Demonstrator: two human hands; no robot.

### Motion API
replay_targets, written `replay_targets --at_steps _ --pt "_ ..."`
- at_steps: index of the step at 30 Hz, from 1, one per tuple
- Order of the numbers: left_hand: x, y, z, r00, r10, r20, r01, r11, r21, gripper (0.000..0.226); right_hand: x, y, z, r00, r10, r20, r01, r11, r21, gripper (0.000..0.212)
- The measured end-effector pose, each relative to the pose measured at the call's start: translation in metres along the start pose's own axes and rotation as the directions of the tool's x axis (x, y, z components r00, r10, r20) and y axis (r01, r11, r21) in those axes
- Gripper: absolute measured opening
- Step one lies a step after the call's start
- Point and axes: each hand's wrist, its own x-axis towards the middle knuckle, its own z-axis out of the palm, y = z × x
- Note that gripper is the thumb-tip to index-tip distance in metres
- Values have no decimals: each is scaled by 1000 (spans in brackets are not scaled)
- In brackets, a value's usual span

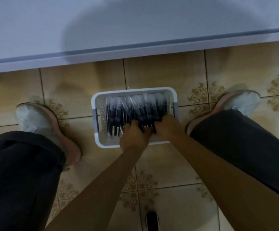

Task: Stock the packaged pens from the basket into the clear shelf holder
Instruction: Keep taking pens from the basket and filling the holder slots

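My left grip [133, 136] is down in the near end of the basket [133, 91]. Its knuckles face up and its fingers [132, 125] are curled over the ends of the packaged pens [135, 107], clamped on a bunch of them. Just beside it, almost touching, my right grip [167, 127] is bent the same way, with its fingers [166, 117] hooked over the pens on the right side of the pile and closed on them. The blur keeps me from telling how many packs either one has.

Both forearms are bare. They run up from the lower edge of the frame and draw together toward the basket, the left from lower centre and the right from the lower right corner. Both wrists are angled down.

The pens are dark in clear sleeves. They lie side by side along the basket and fill most of it, leaving a strip of perforated wall bare on the left.

The white basket sits on the patterned tile floor [160, 72] at mid-frame. It is between my two pale shoes, one at the left [35, 119] and one at the right [242, 100], below dark trouser legs [19, 172].

A pale flat surface [135, 22] spans the top of the frame beyond the basket. A small dark object [152, 220] lies at the bottom edge, but I cannot tell what it is.
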Motion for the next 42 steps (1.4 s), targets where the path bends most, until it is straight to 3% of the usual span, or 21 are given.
replay_targets --at_steps 4,11,16,20,24,30,39,42 --pt "5 4 3 998 -11 -55 7 997 -75 30 -2 -1 8 1000 -26 -7 26 998 65 24" --pt "7 6 5 999 -30 -35 26 993 -113 25 -1 1 11 989 -43 -141 43 999 -1 35" --pt "17 2 4 999 -42 34 49 973 -225 29 6 -3 9 991 -13 -133 28 993 116 34" --pt "20 -3 8 1000 -11 2 12 962 -274 27 2 -4 12 994 -73 -79 89 971 222 43" --pt "19 -7 9 1000 27 -3 -26 957 -290 22 -3 -4 19 990 -120 -80 132 978 163 39" --pt "13 -8 -4 997 70 34 -55 949 -312 41 -18 -5 18 985 -135 -105 155 966 209 40" --pt "-9 -9 -34 999 22 42 -10 965 -263 38 -59 11 6 990 -88 -112 112 966 235 33" --pt "-25 0 -46 996 -15 82 45 923 -383 30 -75 10 7 993 -62 -100 89 949 302 33"
